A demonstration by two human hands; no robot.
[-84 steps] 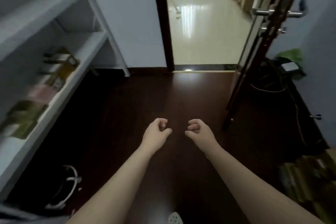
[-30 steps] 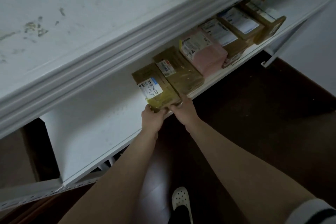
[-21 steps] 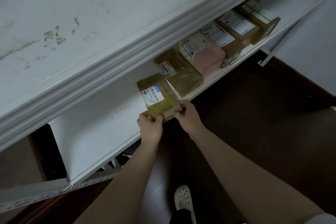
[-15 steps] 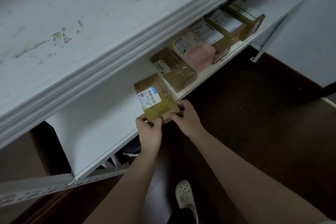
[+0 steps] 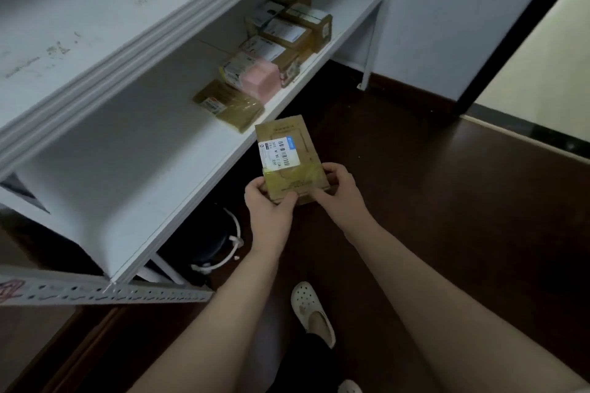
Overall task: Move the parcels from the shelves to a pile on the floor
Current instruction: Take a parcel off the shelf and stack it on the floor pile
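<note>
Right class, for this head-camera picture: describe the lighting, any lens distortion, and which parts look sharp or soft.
Head view, lighting: dim overall, the dark floor hiding detail, the pale floor beyond the doorway brightest. Head view, distortion: the shelf edges bow slightly. Head view, sharpness: the barcode label on the parcel held by the left hand and right hand is crisp; the far parcels look soft.

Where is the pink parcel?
In the head view, the pink parcel sits on the white shelf, upper centre, between a flat brown packet and a labelled brown box.

Bare forearms [image 5: 220, 313], a white perforated clog [image 5: 312, 309], a dark trouser leg [image 5: 305, 359].
</note>
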